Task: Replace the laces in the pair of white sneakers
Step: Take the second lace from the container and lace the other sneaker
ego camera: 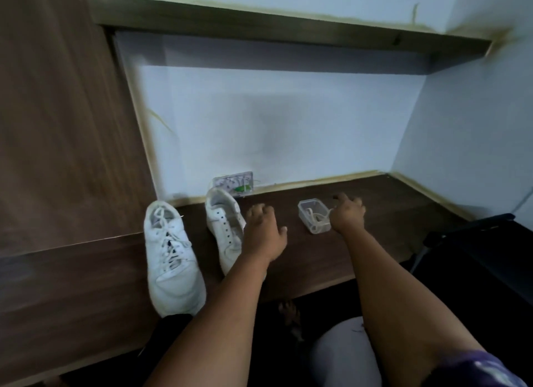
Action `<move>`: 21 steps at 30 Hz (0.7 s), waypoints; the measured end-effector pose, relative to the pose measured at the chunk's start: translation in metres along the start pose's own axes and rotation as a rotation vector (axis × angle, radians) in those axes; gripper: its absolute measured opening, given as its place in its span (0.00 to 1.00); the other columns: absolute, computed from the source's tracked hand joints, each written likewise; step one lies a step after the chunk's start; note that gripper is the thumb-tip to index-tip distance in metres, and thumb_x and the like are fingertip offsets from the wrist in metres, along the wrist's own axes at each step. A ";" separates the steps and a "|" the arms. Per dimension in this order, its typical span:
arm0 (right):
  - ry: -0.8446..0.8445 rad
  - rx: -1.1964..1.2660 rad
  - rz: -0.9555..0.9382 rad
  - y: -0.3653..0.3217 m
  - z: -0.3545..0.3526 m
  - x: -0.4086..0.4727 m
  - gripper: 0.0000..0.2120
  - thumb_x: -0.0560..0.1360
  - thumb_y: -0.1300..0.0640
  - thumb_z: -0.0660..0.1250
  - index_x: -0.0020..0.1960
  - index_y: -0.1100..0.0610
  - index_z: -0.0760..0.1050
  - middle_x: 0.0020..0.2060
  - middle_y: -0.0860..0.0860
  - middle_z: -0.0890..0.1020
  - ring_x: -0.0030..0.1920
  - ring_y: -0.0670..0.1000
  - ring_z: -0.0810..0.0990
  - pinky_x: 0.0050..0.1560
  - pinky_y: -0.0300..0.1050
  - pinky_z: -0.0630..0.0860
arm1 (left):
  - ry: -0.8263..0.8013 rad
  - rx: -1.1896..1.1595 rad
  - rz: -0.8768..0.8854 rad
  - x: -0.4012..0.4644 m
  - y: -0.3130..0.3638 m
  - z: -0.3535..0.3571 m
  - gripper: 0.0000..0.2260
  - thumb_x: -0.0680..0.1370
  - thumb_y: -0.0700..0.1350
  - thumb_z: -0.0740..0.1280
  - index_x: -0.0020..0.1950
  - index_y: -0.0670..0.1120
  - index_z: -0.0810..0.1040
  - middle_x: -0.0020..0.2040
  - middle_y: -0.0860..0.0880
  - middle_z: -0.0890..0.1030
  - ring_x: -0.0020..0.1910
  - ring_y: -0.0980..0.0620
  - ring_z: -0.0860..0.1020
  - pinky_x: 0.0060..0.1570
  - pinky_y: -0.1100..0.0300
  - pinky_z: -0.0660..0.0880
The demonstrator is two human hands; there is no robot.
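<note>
Where the dark wooden desk [302,259] meets the brown wood panel [57,112] at far left, a laced white sneaker [171,259] lies with its toe toward the person and hanging a little over the desk's front edge, its white laces [170,242] crossed up the tongue. Just to its right lies the second white sneaker [223,228], whose eyelets show bare with no lace through them; its heel end sits near a small clear box [233,181] with something green inside, standing against the white wall [274,121]. Next comes the left hand [264,230], held over the desk just beside the unlaced sneaker and overlapping its right edge, fingers loosely curled and thumb out to the side; its grip is slack and has hold of nothing. Further right, a clear plastic container [314,216] rests on the desk with a pale lace [315,217] coiled inside. The right hand [347,213] is at the container's right rim, fingers spread and relaxed; whether its grip pinches the lace end there cannot be told. Above everything, a wooden shelf [274,28] runs along the wall.
</note>
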State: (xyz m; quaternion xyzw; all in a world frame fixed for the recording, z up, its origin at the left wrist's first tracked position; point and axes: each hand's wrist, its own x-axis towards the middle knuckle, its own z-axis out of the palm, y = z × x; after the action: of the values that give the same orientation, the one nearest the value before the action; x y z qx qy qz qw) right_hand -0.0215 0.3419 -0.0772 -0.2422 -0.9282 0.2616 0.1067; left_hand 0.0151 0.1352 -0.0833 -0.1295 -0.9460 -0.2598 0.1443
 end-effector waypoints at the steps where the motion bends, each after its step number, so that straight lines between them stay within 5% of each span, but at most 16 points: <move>1: -0.024 -0.011 0.004 0.002 0.003 0.006 0.22 0.77 0.59 0.58 0.70 0.50 0.67 0.69 0.61 0.63 0.68 0.63 0.62 0.66 0.56 0.66 | 0.116 -0.044 0.122 0.001 -0.001 0.006 0.14 0.76 0.45 0.67 0.59 0.41 0.75 0.60 0.43 0.73 0.63 0.43 0.70 0.62 0.50 0.70; 3: -0.046 0.001 0.014 0.006 0.011 0.013 0.24 0.77 0.59 0.58 0.73 0.51 0.61 0.68 0.62 0.65 0.68 0.64 0.65 0.65 0.56 0.67 | 0.234 -0.144 0.217 0.003 -0.001 0.020 0.04 0.74 0.41 0.67 0.47 0.43 0.78 0.48 0.46 0.77 0.51 0.46 0.75 0.51 0.52 0.74; 5: 0.012 0.055 0.002 0.010 0.020 0.020 0.27 0.76 0.60 0.58 0.74 0.52 0.57 0.66 0.61 0.69 0.66 0.63 0.68 0.64 0.56 0.69 | 0.177 -0.225 0.188 0.004 0.000 0.029 0.01 0.74 0.40 0.67 0.43 0.44 0.77 0.44 0.49 0.76 0.48 0.49 0.75 0.46 0.55 0.74; 11: 0.206 0.109 -0.104 0.009 0.016 0.028 0.20 0.74 0.63 0.62 0.66 0.56 0.67 0.48 0.58 0.81 0.53 0.60 0.79 0.51 0.51 0.77 | 0.068 -0.214 0.177 0.011 -0.002 0.043 0.02 0.75 0.42 0.66 0.45 0.44 0.78 0.45 0.49 0.77 0.51 0.49 0.75 0.50 0.56 0.73; 14: 0.333 0.370 -0.364 -0.020 -0.003 0.014 0.18 0.75 0.63 0.64 0.64 0.56 0.70 0.36 0.48 0.78 0.41 0.52 0.78 0.44 0.46 0.75 | 0.016 -0.299 0.069 0.017 0.004 0.043 0.09 0.78 0.43 0.66 0.57 0.44 0.77 0.55 0.47 0.78 0.58 0.47 0.75 0.57 0.55 0.72; 17: 0.296 0.626 -0.557 -0.069 -0.030 -0.017 0.13 0.76 0.63 0.64 0.60 0.54 0.73 0.36 0.44 0.76 0.37 0.49 0.79 0.39 0.43 0.76 | -0.095 -0.479 -0.064 0.021 0.022 0.028 0.22 0.82 0.48 0.61 0.75 0.44 0.64 0.72 0.43 0.69 0.71 0.44 0.68 0.67 0.55 0.65; 21: 0.115 0.855 -0.731 -0.127 -0.047 -0.067 0.07 0.77 0.63 0.65 0.54 0.57 0.76 0.41 0.51 0.81 0.36 0.46 0.81 0.36 0.33 0.75 | 0.109 -0.735 -0.147 0.023 0.031 0.001 0.27 0.82 0.50 0.58 0.79 0.44 0.54 0.77 0.44 0.62 0.74 0.46 0.63 0.70 0.58 0.61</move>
State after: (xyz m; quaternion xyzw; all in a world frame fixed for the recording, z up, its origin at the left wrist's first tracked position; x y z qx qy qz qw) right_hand 0.0014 0.2337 0.0257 0.1460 -0.7557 0.5469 0.3295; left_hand 0.0038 0.1649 -0.0621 -0.0904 -0.7873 -0.5982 0.1191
